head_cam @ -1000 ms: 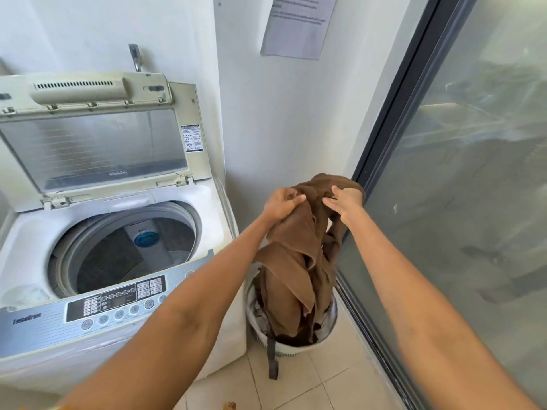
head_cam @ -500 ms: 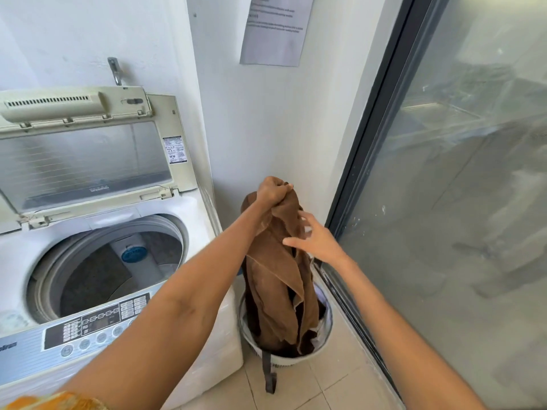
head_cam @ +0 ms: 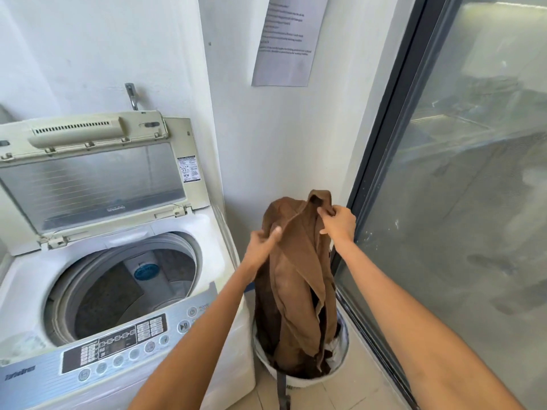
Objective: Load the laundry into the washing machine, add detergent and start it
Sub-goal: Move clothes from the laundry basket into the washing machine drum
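Note:
A brown garment (head_cam: 296,276) hangs lifted above a round white laundry basket (head_cam: 299,380) on the floor, its lower end still inside the basket. My left hand (head_cam: 262,247) grips the cloth's left edge. My right hand (head_cam: 339,221) pinches the cloth near its top. To the left stands a white top-loading washing machine (head_cam: 207,232) with its lid (head_cam: 94,179) raised; the drum (head_cam: 124,285) is open and looks dark inside. Its control panel (head_cam: 115,344) runs along the front.
A glass sliding door with a dark frame (head_cam: 379,179) fills the right side, close to the basket. A paper notice (head_cam: 288,39) hangs on the white wall. A dark strap (head_cam: 282,392) trails from the basket onto the tiled floor. A tap (head_cam: 131,94) sticks out above the machine.
My right hand, open half a second ago, has taken hold of the garment's top again. My left hand has shifted lower along the cloth's left edge. The garment stays raised over the basket.

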Tool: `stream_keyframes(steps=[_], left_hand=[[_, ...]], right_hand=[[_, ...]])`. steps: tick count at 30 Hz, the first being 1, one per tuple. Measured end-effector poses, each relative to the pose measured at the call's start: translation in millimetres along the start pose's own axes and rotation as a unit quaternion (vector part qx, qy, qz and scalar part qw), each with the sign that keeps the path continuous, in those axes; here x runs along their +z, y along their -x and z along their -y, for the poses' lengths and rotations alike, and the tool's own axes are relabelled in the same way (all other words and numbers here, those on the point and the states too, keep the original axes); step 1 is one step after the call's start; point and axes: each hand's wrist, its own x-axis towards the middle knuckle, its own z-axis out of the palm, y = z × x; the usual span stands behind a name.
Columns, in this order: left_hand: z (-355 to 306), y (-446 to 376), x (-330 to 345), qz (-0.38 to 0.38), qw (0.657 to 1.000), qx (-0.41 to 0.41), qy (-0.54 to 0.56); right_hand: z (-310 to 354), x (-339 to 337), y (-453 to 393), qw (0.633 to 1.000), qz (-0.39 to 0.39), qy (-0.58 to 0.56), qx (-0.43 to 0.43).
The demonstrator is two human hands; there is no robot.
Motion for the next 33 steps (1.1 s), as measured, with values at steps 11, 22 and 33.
stream_keyframes(steps=[11,22,33], left_hand=[[-4.4,-15.2,34.6,-0.033,0.998,0.014,0.061],[-28.9,-46.2,2.2,-0.256,0.919,0.141,-0.264],[-93.5,-69.3,12.3,-0.115,0.924,0.252,-0.264]], right_hand=[[29.9,8.7,-16.1,0.991,-0.050,-0.121,0.024],[-39.3,-32.4,-43.6,0.921,0.209,0.327,0.037],[77.8,-17.7,-84.1,0.893,0.341,0.245,-0.162]])
